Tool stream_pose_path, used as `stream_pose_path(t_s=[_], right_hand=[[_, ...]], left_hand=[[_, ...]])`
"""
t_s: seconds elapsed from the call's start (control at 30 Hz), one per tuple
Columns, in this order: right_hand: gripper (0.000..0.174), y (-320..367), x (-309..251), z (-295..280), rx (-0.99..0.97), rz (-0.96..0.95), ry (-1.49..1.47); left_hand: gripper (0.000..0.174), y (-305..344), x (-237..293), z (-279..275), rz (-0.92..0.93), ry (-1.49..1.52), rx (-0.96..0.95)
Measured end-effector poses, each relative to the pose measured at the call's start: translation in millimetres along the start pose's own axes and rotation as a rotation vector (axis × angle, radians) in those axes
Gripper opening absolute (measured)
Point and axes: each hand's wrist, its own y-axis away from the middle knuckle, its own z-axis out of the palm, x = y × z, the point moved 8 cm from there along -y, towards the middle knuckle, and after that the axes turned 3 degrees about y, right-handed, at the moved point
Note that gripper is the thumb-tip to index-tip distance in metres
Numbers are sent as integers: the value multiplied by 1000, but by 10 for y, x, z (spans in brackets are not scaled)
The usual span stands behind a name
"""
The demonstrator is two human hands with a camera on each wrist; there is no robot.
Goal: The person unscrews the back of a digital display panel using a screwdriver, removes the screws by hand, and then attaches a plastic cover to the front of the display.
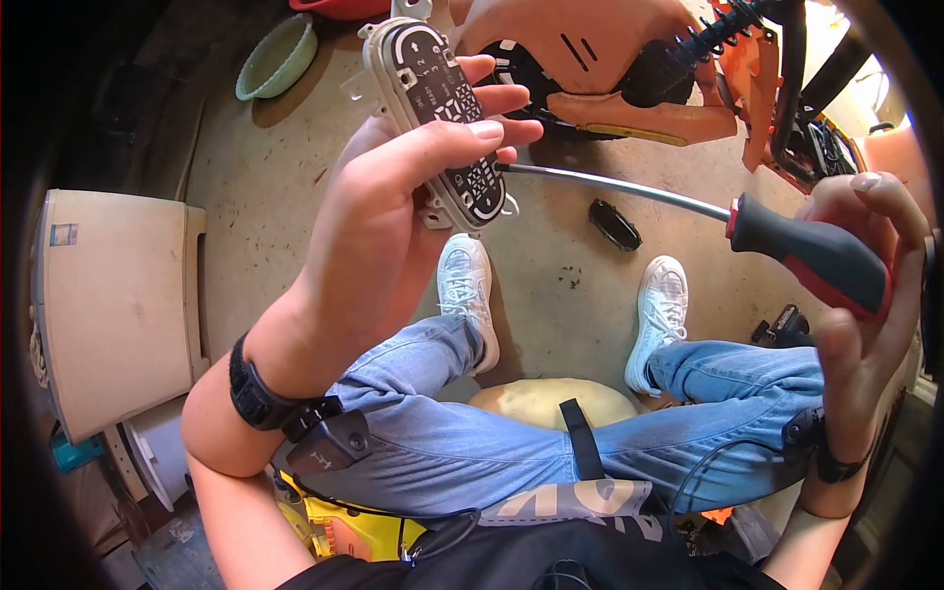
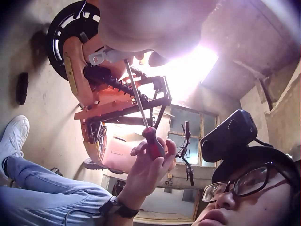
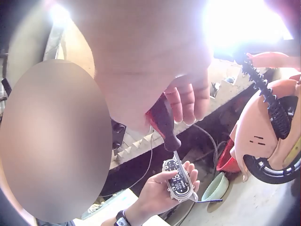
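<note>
An oval display panel (image 1: 433, 108) with white digits and a pale metal rim lies in the left hand (image 1: 379, 211), thumb across its face, fingers behind it. The right hand (image 1: 875, 285) holds a screwdriver (image 1: 811, 254) by its grey and red handle, its shaft pointing left to the panel's right edge. In the right wrist view, the shaft reaches the panel (image 3: 178, 181) held in the left hand (image 3: 155, 195); whether the tip touches a screw I cannot tell. The left wrist view shows the right hand (image 2: 148, 172) round the screwdriver handle (image 2: 153, 143).
An orange vehicle body (image 1: 590, 49) with a black spring stands at the upper right. A black oval part (image 1: 615, 225) lies on the floor between the white shoes. A green basin (image 1: 278, 57) is at the upper left, a pale cabinet (image 1: 118, 295) at the left.
</note>
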Motion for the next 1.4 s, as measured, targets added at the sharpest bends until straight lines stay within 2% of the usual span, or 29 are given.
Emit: stream_pose_path(t_s=[0.03, 0.17, 0.23, 0.37, 0.43, 0.57, 0.63, 0.77, 0.83, 0.87, 0.93, 0.97, 1.07, 1.1, 1.2, 1.3, 1.33, 1.4], right_hand=[[73, 0, -70, 66, -68, -81, -26], [73, 11, -127, 72, -28, -65, -58], [79, 46, -103, 41, 48, 54, -15], [76, 59, -8, -86, 1, -17, 119], [76, 83, 106, -44, -129, 106, -70], [72, 34, 87, 65, -76, 95, -180], [68, -8, -76, 93, 7, -100, -100], [64, 11, -41, -27, -69, -82, -93], [63, 28, -139, -41, -145, -261, 59], [63, 47, -162, -40, -144, -262, 59], [68, 65, 39, -80, -76, 93, 16], [76, 22, 41, -56, -70, 86, 52], [75, -10, 51, 16, -73, -11, 15], [74, -19, -31, 89, -18, -38, -53], [72, -23, -124, 95, 12, -43, -85], [71, -25, -171, 51, 100, -104, 13], [71, -6, -137, -5, 101, -105, 14], [75, 35, 53, -63, -17, 10, 63]], left_hand=[[53, 0, -2, -12, -1, 9, 12], [53, 1, -3, -32, -1, 30, 23], [53, -1, 1, -22, -3, 26, 17], [52, 2, -6, -3, -5, 18, 6], [52, 3, -3, -2, -3, 12, 4], [53, -2, 4, -28, -1, 14, 15], [53, 2, 9, -26, 3, 16, 16], [53, -4, 14, -19, 10, 4, 7], [53, 2, 6, -13, 1, 14, -1], [53, 6, -1, -5, -8, 24, -8], [53, 16, 4, 20, -5, 18, -15], [53, 18, 5, 30, -4, 14, -20], [53, 4, 2, -10, 6, -1, -7], [53, 0, 5, -18, 7, -1, -5], [53, 0, 12, -37, 13, -1, 14], [54, 9, 20, -18, 12, -8, 7], [54, 12, 16, -6, 7, 2, -2], [54, 20, 15, 16, 2, 10, -12]])
